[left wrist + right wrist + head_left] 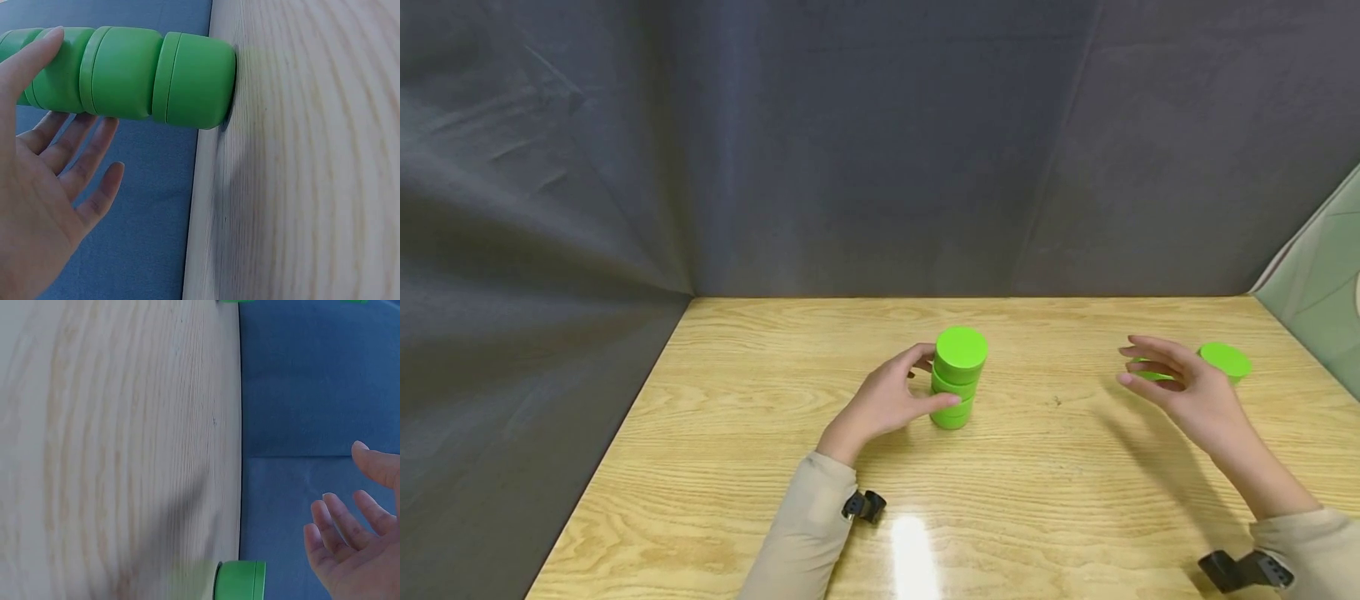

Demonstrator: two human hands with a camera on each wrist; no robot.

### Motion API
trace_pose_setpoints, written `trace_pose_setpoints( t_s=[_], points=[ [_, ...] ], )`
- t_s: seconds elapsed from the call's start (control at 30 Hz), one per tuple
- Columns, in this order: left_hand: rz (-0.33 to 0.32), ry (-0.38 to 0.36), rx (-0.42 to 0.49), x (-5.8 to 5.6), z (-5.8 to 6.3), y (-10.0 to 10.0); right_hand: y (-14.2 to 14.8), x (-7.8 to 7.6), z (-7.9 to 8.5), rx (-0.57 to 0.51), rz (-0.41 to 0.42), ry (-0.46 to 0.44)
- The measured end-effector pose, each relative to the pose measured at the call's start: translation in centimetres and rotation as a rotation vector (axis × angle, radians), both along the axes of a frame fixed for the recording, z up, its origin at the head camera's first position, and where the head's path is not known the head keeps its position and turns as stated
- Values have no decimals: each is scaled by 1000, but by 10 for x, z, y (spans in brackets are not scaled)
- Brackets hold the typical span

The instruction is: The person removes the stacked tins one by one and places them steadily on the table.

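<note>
A stack of several round green lidded containers (961, 350) stands upright on the table. My left hand (891, 392) is at its left side, the thumb across the front and the fingers reaching behind. In the left wrist view, the thumb of the left hand (37, 206) lies against an upper container, with fingertips along the other side; the bottom container (197, 81) rests on the wood. My right hand (1195, 392) hovers at the right, fingers gently bent around nothing. Beside it is one green container (1225, 358); another green container (1150, 372) is partly hidden behind its fingers.
The wooden table (1037, 500) meets a dark grey cloth wall (880, 167) at the back and left. A pale green patterned surface (1318, 275) borders the right side. In the right wrist view a green container (239, 580) stands below the hand.
</note>
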State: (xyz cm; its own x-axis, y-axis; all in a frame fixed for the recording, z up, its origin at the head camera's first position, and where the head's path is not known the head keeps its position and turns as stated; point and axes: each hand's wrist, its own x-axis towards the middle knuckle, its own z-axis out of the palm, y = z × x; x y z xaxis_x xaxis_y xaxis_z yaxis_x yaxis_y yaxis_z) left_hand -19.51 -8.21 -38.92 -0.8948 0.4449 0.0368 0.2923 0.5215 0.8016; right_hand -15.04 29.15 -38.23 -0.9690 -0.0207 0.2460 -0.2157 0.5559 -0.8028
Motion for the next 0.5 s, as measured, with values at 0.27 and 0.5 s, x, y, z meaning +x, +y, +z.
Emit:
trace_pose_setpoints(
  t_s=[0.27, 0.5],
  points=[
    [-5, -9, 26, 1, 0, -1, -14, 3, 1, 0, 43, 60],
    [-6, -1, 28, 0, -1, -2, -26, 5, 4, -49, 91, 67]
  ],
)
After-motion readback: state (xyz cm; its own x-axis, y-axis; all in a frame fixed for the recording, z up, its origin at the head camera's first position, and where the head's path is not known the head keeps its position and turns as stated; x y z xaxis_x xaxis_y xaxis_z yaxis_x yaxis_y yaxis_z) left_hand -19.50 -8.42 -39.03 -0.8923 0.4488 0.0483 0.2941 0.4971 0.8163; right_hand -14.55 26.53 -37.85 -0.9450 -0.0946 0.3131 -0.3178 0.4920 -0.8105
